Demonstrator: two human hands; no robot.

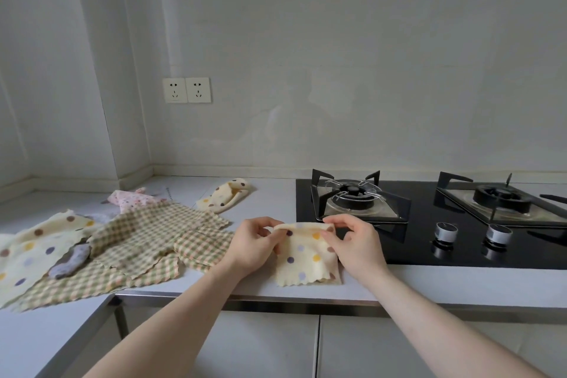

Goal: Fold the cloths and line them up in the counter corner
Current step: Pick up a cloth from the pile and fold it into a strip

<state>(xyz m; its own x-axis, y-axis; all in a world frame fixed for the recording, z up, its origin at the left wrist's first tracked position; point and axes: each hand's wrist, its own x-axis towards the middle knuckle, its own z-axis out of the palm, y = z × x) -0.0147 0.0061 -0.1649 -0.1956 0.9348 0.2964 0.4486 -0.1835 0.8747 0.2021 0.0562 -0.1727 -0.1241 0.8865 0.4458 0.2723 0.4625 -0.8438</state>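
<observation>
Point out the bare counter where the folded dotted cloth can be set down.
Free: the strip of counter between the small dotted cloth and the gas hob; also the back corner by the wall, behind the pink cloth. Crowded: the left side, under the checked cloths and big dotted cloth.

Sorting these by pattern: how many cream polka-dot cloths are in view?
3. One polka-dot cloth is pinched by the left hand and right hand; one lies bunched near the back wall; one lies spread at far left. More may hide underneath.
</observation>
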